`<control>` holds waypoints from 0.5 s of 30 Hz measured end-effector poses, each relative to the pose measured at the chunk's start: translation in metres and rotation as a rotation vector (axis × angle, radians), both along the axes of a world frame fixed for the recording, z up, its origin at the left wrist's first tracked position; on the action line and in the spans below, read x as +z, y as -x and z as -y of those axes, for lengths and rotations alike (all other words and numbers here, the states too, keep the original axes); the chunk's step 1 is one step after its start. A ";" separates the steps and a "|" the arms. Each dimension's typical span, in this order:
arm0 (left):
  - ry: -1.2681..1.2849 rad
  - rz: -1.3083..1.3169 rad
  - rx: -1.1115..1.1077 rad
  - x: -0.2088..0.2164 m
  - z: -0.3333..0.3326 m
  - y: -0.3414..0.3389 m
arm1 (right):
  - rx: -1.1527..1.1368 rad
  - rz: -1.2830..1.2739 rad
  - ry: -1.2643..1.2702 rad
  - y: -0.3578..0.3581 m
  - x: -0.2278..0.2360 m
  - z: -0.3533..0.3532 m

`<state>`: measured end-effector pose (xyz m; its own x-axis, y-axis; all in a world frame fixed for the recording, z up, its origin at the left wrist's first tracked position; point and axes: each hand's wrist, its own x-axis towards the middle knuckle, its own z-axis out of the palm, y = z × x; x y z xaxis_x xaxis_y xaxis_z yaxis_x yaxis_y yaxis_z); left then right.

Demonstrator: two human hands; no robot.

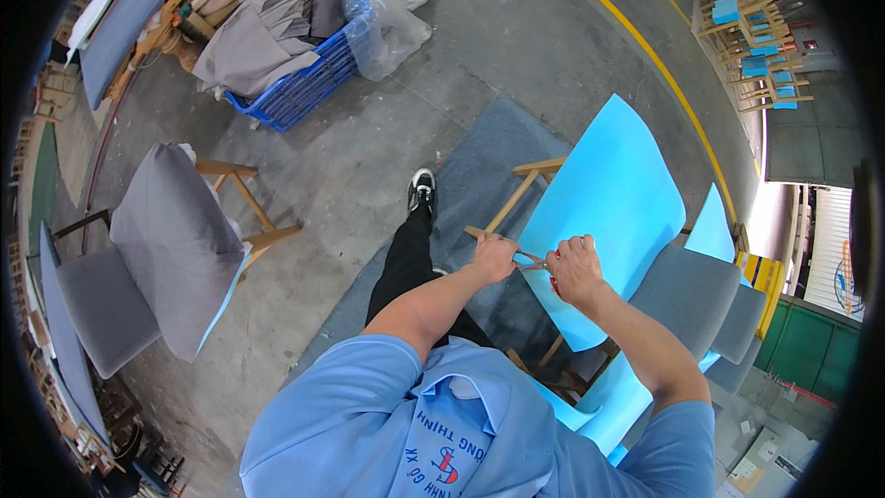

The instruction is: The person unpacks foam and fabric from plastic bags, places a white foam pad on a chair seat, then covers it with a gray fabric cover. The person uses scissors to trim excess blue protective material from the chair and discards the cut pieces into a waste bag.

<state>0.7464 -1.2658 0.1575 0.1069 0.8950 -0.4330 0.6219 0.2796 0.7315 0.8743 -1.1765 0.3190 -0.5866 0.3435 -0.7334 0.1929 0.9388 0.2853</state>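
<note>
My right hand [575,269] is closed on the red handles of a pair of scissors [532,263]. The metal blades point left, at the near-left edge of a light blue foam sheet [608,203]. My left hand [495,258] is closed at that same edge, close to the blade tips, and seems to pinch the sheet; its fingertips are partly hidden. The sheet drapes over a chair whose wooden legs [505,207] stick out on the left. A grey upholstered cushion [687,284] lies against the sheet's right side.
To the left stands a grey upholstered chair [175,240] with wooden legs. A blue plastic basket [300,92] full of grey fabric sits at the upper left, beside clear plastic wrap [392,37]. Several wooden chair frames with blue pads [756,65] are stacked at the far right.
</note>
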 end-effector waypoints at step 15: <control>-0.222 0.202 0.112 -0.021 0.014 0.011 | 0.038 0.031 0.081 -0.001 0.000 -0.010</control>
